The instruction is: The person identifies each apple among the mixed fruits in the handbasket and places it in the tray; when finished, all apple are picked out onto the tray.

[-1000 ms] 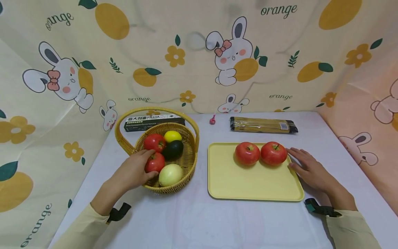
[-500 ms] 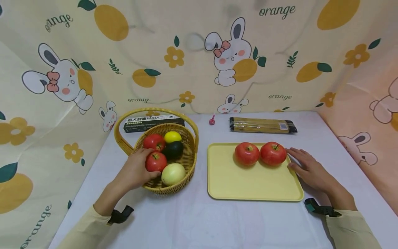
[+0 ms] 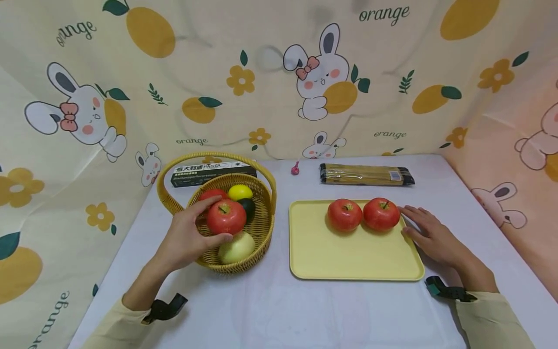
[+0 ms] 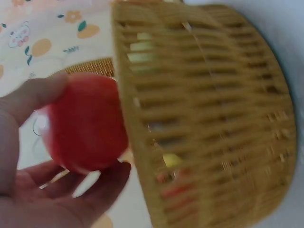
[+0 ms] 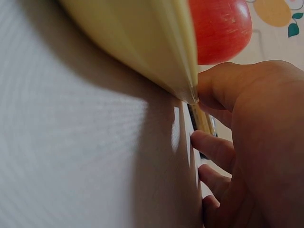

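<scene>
In the head view my left hand [image 3: 185, 240] grips a red apple [image 3: 226, 217] between thumb and fingers, raised above the wicker basket [image 3: 264, 237]. The left wrist view shows that apple [image 4: 88, 123] beside the basket's rim, the thumb on one side and fingers on the other. Inside the basket lie another red fruit [image 3: 213, 194], partly hidden, a lemon [image 3: 240, 192], a dark green oval fruit [image 3: 248, 208] and a pale round one [image 3: 237, 248]. My right hand [image 3: 436, 237] rests at the right edge of a yellow tray [image 3: 348, 261], its thumb touching the rim.
Two red apples [image 3: 344, 215] sit side by side on the tray's far part. Behind it lies a pack of dry spaghetti [image 3: 366, 175]. A pasta box [image 3: 187, 177] stands behind the basket, whose tall handle [image 3: 209, 154] arches over. A small pink object [image 3: 295, 168] lies between.
My left hand has lifted the apple up from among the other fruit in the basket. The pale fruit shifted slightly. My right hand stays at the tray's edge.
</scene>
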`<state>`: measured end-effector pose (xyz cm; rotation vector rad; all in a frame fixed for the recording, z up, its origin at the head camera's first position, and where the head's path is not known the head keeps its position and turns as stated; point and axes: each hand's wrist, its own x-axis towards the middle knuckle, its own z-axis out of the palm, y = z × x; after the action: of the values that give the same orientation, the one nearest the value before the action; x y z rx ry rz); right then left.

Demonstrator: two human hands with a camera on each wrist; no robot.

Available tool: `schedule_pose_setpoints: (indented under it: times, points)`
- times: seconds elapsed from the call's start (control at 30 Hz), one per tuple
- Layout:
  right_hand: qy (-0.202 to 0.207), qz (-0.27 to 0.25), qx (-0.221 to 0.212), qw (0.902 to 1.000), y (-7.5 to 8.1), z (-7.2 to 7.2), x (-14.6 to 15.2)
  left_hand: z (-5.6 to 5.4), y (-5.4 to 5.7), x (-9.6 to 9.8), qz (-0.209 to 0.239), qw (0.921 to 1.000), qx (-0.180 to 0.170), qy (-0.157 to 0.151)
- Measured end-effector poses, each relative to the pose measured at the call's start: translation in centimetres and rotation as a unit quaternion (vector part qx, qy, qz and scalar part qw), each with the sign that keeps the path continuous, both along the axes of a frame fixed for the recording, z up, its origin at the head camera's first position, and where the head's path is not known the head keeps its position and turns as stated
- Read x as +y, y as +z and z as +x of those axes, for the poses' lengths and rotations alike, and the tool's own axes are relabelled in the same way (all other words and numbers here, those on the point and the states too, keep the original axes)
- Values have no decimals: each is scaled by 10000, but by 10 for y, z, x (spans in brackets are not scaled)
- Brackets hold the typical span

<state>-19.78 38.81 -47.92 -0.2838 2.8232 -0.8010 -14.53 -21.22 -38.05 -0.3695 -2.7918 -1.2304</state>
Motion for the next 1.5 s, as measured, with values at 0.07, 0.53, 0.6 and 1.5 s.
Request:
schedule_pose_setpoints:
  times: [0.07, 0.53, 0.6, 1.5]
  points:
    - [-13, -15, -8, 10000, -1, 0, 0, 2, 1, 7, 403, 9989, -130, -181]
    - [-59, 7, -22, 10000, 1, 2, 1, -6, 8, 93, 1769, 9614, -439, -2061]
    - [-56, 2, -15, 10000, 1, 3, 2, -9, 6, 110, 1767, 9571, -446, -2253]
    - [32, -11, 35, 10000, 0, 0, 4, -37, -47, 280, 1321, 9257, -1285, -3303]
